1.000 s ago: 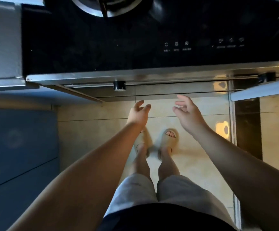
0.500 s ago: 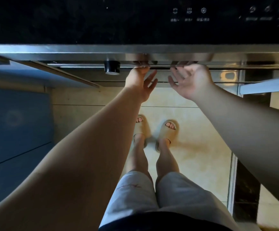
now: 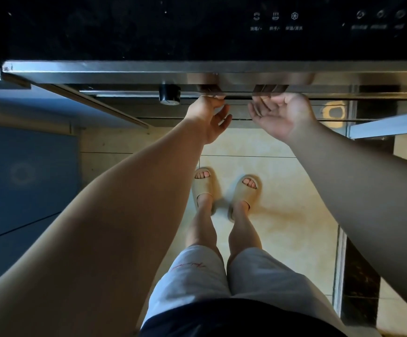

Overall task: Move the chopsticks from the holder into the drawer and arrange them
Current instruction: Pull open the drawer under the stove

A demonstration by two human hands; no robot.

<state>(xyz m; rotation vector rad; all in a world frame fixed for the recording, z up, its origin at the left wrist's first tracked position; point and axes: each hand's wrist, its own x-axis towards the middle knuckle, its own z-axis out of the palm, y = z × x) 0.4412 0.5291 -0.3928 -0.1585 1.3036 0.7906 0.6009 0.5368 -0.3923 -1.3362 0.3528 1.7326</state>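
Closest to the camera hang a dark shirt hem and grey shorts (image 3: pixel 192 283), with bare legs running down to pale slippers (image 3: pixel 203 188) on the cream floor tiles (image 3: pixel 282 190). Both forearms stretch forward. Further out, the left hand (image 3: pixel 211 117) has its fingers hooked up over the steel handle rail (image 3: pixel 129 94) of the drawer (image 3: pixel 240 110), thumb spread to the side. Just beside it, the right hand (image 3: pixel 282 115) lies palm up, its fingers bent up under the same rail (the tips are hidden behind it). A black knob (image 3: pixel 169 94) sits left of the hands. Beyond lies a black glass panel (image 3: pixel 124 32) with small white icons.
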